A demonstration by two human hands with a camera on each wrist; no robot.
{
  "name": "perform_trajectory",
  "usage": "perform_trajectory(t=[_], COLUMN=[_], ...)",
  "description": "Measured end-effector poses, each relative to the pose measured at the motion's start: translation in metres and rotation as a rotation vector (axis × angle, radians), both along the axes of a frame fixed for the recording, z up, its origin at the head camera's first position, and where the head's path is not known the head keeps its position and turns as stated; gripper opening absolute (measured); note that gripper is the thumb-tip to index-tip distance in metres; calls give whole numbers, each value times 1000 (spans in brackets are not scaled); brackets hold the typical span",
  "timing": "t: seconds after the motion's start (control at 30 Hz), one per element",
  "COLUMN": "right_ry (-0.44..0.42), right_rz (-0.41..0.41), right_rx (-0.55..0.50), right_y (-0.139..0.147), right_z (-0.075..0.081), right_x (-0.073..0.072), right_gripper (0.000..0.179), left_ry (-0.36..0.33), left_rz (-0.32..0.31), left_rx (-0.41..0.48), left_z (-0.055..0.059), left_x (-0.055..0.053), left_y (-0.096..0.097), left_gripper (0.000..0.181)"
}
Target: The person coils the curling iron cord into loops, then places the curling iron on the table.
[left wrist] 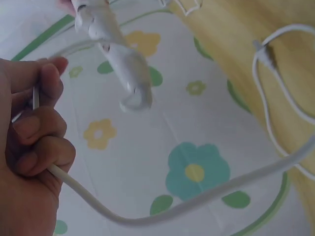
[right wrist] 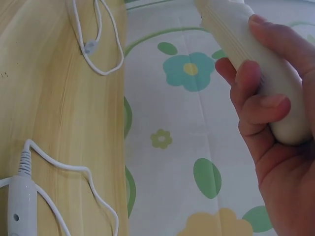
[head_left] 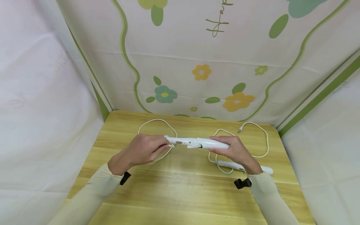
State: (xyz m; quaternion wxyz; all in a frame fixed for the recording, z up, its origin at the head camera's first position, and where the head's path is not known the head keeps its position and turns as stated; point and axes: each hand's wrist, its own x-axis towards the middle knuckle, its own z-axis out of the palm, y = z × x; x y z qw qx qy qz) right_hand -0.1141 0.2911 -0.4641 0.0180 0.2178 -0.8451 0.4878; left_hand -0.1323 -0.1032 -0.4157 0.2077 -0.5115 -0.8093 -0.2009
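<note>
A white hair straightener (head_left: 209,143) is held up crosswise over the table. My right hand (head_left: 234,150) grips its smooth, rounded end, the thumb on one side and the fingers curled round the other, as the right wrist view shows. My left hand (head_left: 142,148) is at the opposite end, where small buttons show on the body. In the left wrist view, the fingers curl round its white cord (left wrist: 81,191), and part of the cord loops across the straightener's body. A second white hair straightener (head_left: 231,165) lies on the table below my right forearm, partly hidden by it.
The wooden table (head_left: 168,193) ends at a flower-printed cloth (head_left: 174,68) at the back. White cloth hangs on both sides. The second straightener's cord (head_left: 267,142) curls across the right side, its plug (head_left: 240,129) near the back edge. Another loop of cord (head_left: 157,119) lies back left.
</note>
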Motion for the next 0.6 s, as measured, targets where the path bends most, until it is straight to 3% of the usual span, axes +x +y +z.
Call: perform_trajectory(t=[0.1, 0.27, 0.6], right_ry=[37, 90, 112], right_rz=[52, 116, 183], right_rx=[12, 33, 15], right_y=[-1, -2, -1], right_z=[-1, 2, 11], right_x=[0, 2, 11], right_gripper=[41, 42, 45], left_ry=[23, -23, -181], left_rz=[-40, -67, -109], left_rx=[8, 5, 93], left_z=[7, 14, 7], left_x=[-11, -25, -43], left_y=[-3, -7, -13], left_gripper=[14, 9, 7])
